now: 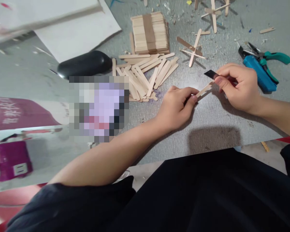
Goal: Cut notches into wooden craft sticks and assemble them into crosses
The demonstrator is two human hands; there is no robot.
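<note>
My left hand (177,108) pinches one end of a wooden craft stick (204,91) above the table. My right hand (239,85) grips a dark, slanted blade (210,74) between thumb and fingers, close to the stick's other end. That end of the stick looks notched or split. Whether the right fingers also touch the stick, I cannot tell. Up and left of my hands lies a loose heap of craft sticks (140,77), with a banded bundle of sticks (141,35) behind it. Crossed sticks (194,51) stand beyond my hands.
Teal-handled pliers (277,57) and a blue utility-knife body (261,74) lie at the right. A black rounded object (84,64) rests left of the heap, near white boards (79,35). A purple box (11,161) sits far left. More crossed sticks (214,14) and scraps are at the back.
</note>
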